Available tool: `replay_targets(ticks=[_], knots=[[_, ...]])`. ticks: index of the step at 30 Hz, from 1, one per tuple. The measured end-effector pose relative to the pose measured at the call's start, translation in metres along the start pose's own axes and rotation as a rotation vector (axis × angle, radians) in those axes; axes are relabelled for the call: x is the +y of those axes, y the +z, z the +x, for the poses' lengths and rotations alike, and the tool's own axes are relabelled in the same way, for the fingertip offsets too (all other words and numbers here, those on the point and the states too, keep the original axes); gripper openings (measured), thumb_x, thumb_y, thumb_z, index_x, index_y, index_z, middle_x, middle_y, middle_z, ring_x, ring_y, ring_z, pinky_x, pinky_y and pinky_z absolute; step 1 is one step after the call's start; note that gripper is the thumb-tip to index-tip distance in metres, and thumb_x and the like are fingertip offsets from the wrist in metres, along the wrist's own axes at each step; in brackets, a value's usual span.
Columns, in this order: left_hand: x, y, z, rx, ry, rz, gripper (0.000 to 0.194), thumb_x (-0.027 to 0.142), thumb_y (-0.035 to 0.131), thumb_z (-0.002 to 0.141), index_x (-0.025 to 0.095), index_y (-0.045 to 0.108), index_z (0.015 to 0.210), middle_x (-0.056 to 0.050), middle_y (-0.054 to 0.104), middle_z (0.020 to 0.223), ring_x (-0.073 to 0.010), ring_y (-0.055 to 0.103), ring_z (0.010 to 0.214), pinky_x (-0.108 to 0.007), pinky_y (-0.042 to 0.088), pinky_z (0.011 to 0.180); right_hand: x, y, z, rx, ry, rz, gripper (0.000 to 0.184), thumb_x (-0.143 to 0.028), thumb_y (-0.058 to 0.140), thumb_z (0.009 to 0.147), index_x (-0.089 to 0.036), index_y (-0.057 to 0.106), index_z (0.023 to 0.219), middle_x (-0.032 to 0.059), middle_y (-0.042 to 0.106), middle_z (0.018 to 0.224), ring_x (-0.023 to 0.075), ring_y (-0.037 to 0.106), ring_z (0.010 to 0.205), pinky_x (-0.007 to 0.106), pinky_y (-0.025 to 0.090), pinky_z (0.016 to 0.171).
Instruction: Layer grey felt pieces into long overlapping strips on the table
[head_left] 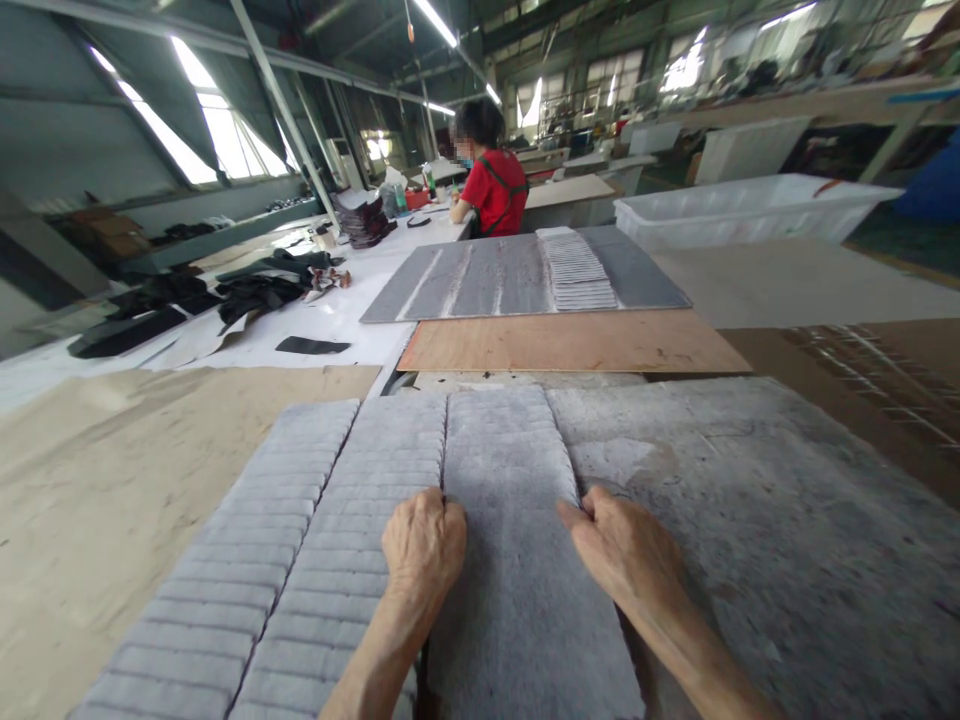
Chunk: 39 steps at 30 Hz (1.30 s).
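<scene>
Three rows of overlapping grey felt strips (495,470) lie side by side on a grey felt-covered board (750,500) in front of me. My left hand (422,545) rests on the left edge of the rightmost row, fingers curled under onto that edge. At the row's right edge, my right hand (622,545) has its fingers bent down pinching the strips. The two other rows (300,560) lie to the left, untouched.
A plywood sheet (570,342) lies beyond the board, then a second grey board (480,275) with a short row of strips. A person in a red top (491,185) sits at the far table. White plastic tubs (750,205) stand at right, dark fabric pieces (247,290) at left.
</scene>
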<state>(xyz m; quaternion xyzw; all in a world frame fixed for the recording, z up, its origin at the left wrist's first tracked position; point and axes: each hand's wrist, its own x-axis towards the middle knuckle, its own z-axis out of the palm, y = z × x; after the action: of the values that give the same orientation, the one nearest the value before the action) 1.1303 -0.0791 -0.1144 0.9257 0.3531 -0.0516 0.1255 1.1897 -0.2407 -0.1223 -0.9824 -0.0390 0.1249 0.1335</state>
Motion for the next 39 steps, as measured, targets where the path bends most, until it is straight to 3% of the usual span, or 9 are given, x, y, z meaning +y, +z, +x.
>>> replay_targets(ticks=[11, 26, 39], knots=[[0.0022, 0.0038, 0.0025, 0.022, -0.039, -0.026, 0.028, 0.02, 0.039, 0.075, 0.016, 0.067, 0.077, -0.015, 0.068, 0.086, -0.028, 0.063, 0.084, -0.032, 0.038, 0.062, 0.0009, 0.0032, 0.0017, 0.013, 0.0, -0.023, 0.03, -0.04, 0.042, 0.086, -0.018, 0.063, 0.082, 0.0065, 0.061, 0.066, 0.0211, 0.059, 0.068, 0.027, 0.028, 0.053], [0.0007, 0.0049, 0.0005, 0.0, -0.027, -0.001, 0.025, 0.025, 0.039, 0.079, 0.017, 0.062, 0.076, -0.013, 0.068, 0.085, -0.0258, 0.063, 0.085, -0.031, 0.034, 0.061, 0.002, 0.0043, 0.0013, 0.024, -0.004, -0.025, 0.027, -0.038, 0.045, 0.086, -0.019, 0.062, 0.08, 0.0073, 0.064, 0.071, 0.0208, 0.061, 0.072, 0.027, 0.029, 0.055], [0.0031, 0.0013, -0.0006, -0.01, -0.02, -0.002, 0.028, 0.023, 0.037, 0.077, 0.017, 0.064, 0.076, -0.016, 0.067, 0.086, -0.0297, 0.063, 0.085, -0.033, 0.037, 0.062, -0.0006, 0.0012, -0.0021, 0.007, -0.007, -0.042, 0.025, -0.036, 0.043, 0.087, -0.019, 0.058, 0.078, 0.0067, 0.064, 0.072, 0.021, 0.062, 0.073, 0.028, 0.029, 0.055]])
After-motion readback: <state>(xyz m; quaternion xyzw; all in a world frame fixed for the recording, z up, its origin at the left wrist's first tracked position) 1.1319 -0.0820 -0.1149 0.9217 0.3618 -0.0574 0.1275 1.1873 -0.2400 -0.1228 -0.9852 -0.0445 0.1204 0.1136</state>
